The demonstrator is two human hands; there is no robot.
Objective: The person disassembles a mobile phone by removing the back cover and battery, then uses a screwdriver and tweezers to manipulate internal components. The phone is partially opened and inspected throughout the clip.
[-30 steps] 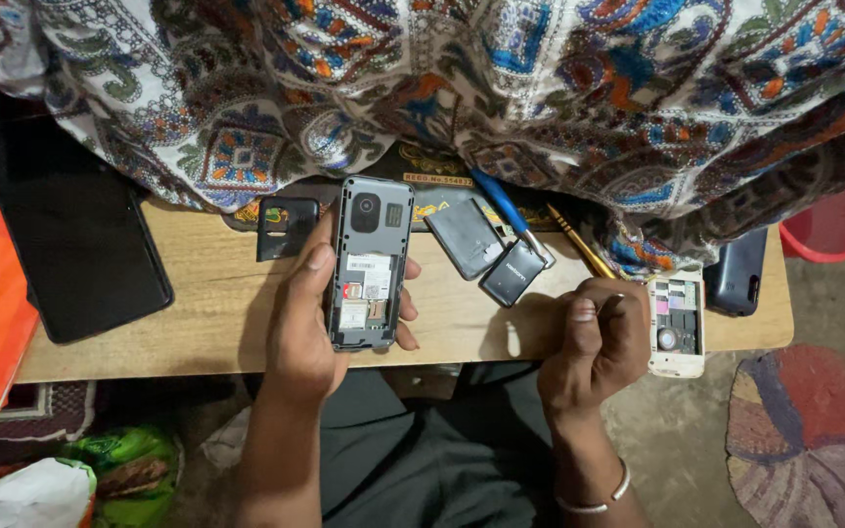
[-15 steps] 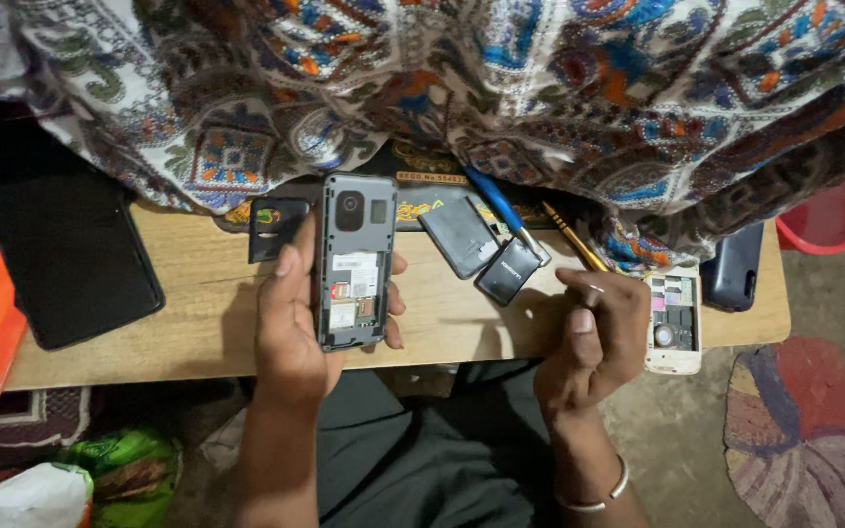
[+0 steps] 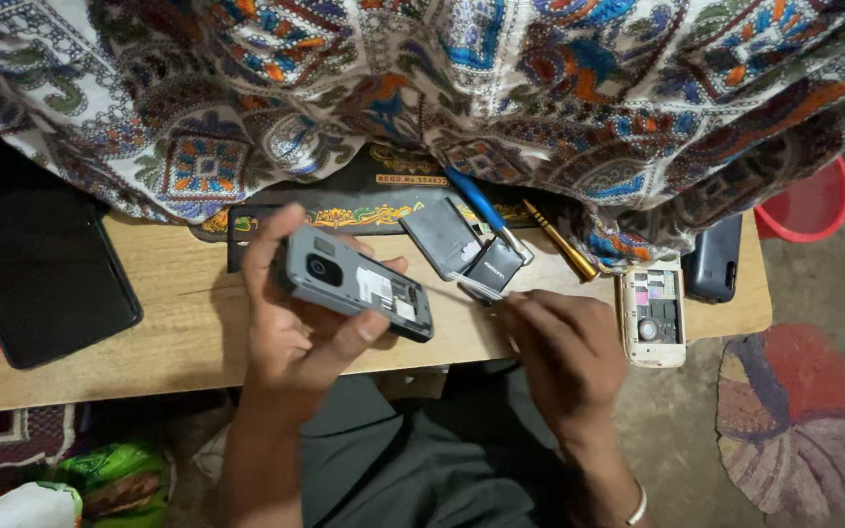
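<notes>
While you sit at the low wooden table [image 3: 149, 323], its pale grain runs bare on the left, and a heavy paisley cloth [image 3: 422, 88] in blue, orange and white drapes over its far edge. Bare concrete floor shows on the right, with a worn floral mat [image 3: 794, 420] and a red plastic tub [image 3: 809, 205] beyond it. Your left hand [image 3: 290, 323] is clamped on a grey phone [image 3: 354, 284] with its back cover off, held tilted just above the table's middle, thumb under its near edge and fingers over the far one. Your right hand [image 3: 564, 357] is closed on a thin metal tool [image 3: 462, 284] whose tip lies just right of the phone. Flat dark batteries [image 3: 466, 249] lie beyond the tool, next to a blue pen [image 3: 476, 205] and a brass-coloured screwdriver [image 3: 561, 240]. A white opened phone [image 3: 652, 313] and a dark phone [image 3: 714, 259] rest at the right end; a glossy black slab [image 3: 36, 284] sits far left.
</notes>
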